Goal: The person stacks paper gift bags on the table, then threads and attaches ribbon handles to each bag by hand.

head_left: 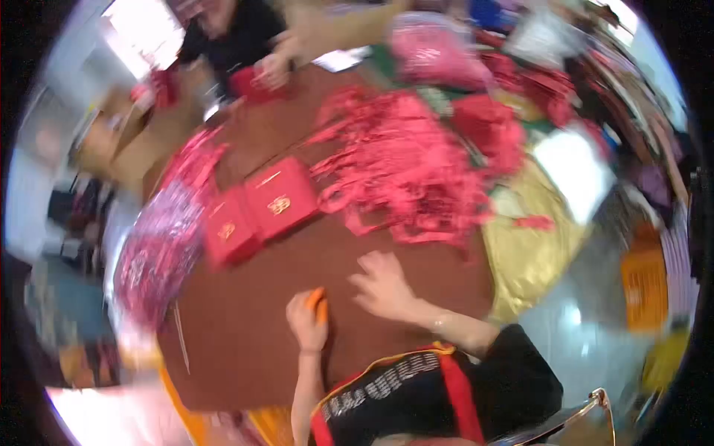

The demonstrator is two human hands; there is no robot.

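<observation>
The left hand (305,325) has its grip closed around one orange thing (317,301), the right hand (384,287) has its grip loosely spread, and past them two red boxes (280,197) sit on the brown worktop (242,327) beside one big red pile (409,167), one person (238,44) beyond.

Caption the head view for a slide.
Left hand holding an orange item, right hand open, red boxes on brown table.
</observation>
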